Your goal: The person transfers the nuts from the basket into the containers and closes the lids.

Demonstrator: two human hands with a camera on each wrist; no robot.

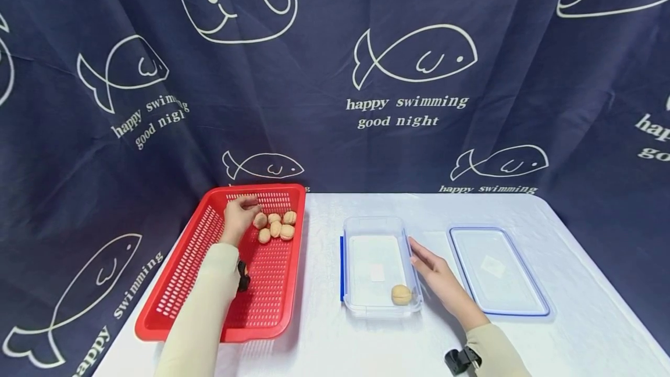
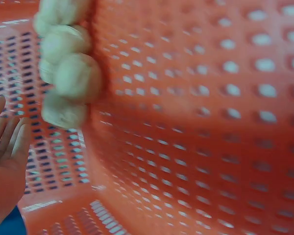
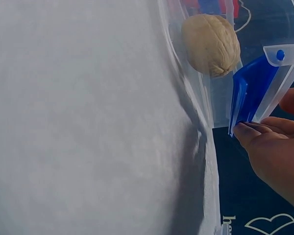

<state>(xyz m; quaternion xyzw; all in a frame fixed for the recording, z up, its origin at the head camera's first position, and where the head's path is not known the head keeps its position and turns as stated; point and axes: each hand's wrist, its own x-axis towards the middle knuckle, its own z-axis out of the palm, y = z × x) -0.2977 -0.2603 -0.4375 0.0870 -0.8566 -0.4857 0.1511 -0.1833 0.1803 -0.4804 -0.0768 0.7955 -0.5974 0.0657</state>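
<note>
- Left hand (image 1: 239, 220) is placed inside the red basket (image 1: 267, 290), beside the grouped walnuts (image 1: 275, 229); its fingers (image 2: 20, 144) are extended, thumb held apart.
- Blue latch (image 3: 255, 85) of the clear container (image 1: 366, 292) is touched by the right hand's (image 1: 442, 284) extended fingers.
- One walnut (image 1: 401, 294) is contained in its near right corner.
- Lid (image 1: 505, 278) is laid on the worktop (image 1: 321, 330).

A passage over the counter (image 1: 321, 266) ran between the wall of the red basket (image 1: 296, 260) and the clear box (image 1: 374, 309); the right fingers (image 1: 425, 253) partly blocked the gap between box and lid (image 1: 515, 284).
</note>
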